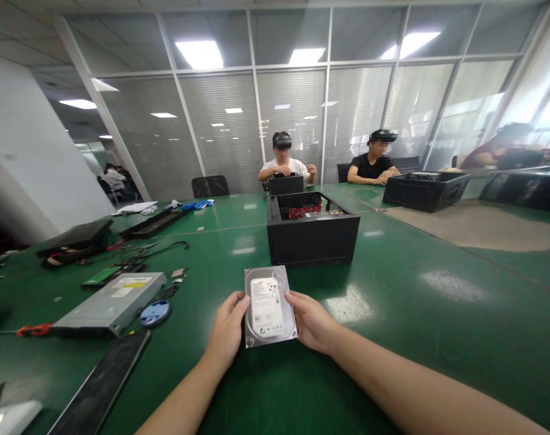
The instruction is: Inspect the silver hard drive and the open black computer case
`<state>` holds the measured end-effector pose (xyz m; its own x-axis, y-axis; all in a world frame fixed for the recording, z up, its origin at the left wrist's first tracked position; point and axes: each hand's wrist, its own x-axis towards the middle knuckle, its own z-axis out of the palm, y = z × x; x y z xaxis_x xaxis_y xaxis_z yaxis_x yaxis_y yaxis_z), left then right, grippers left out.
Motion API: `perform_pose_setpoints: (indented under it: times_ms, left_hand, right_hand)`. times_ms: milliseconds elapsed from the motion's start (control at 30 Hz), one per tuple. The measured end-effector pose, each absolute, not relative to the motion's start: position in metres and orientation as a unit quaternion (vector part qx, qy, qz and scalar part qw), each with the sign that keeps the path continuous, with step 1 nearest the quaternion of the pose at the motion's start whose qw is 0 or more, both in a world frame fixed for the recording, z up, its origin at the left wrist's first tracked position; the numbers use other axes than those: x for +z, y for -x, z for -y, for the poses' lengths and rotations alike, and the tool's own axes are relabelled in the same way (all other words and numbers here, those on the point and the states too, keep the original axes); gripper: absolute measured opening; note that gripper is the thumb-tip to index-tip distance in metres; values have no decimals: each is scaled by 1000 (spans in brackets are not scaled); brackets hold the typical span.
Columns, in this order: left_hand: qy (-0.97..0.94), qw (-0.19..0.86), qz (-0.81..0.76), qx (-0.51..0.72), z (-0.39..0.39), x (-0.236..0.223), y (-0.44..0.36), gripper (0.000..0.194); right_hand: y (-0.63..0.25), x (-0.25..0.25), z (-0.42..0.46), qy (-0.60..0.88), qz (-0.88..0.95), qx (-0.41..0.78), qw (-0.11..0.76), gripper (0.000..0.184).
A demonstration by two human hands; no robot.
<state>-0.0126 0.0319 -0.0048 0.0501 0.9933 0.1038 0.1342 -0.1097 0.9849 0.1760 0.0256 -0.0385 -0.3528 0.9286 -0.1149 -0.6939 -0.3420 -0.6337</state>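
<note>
A silver hard drive (268,307) with a white label faces up toward me, held above the green table. My left hand (228,323) grips its left edge, thumb on the rim. On the opposite edge, my right hand (312,319) is closed the same way, with its thumb near the upper right side. The fingers beneath the drive are mostly hidden. Just beyond it stands an open black computer case (312,240), with a red circuit board (306,209) visible inside.
Left on the table (393,314) lie an optical drive (114,299), a red-handled screwdriver (34,330), a blue round part (155,312), a green circuit board (101,275) and a long dark panel (103,383). Across sit a person in white (297,166) and another in black (370,166), near another case (425,188).
</note>
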Motion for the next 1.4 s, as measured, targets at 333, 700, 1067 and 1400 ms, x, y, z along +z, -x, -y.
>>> perform_pose_setpoints:
  times_ms: [333, 700, 1067, 1400]
  left_hand:
    - [-570, 459, -489, 475, -34, -9, 14, 40]
    - [-559, 459, -498, 478, -35, -11, 11, 45]
    - [-548, 499, -476, 474, -35, -10, 13, 47]
    - [-545, 547, -435, 463, -33, -13, 15, 56]
  right_hand:
    - [-176, -36, -25, 244, 234, 783, 522, 28]
    - [-177, -35, -27, 249, 225, 789, 516, 33]
    - [-177, -30, -27, 257, 197, 798, 508, 37]
    - [-178, -26, -26, 270, 190, 795, 508, 36]
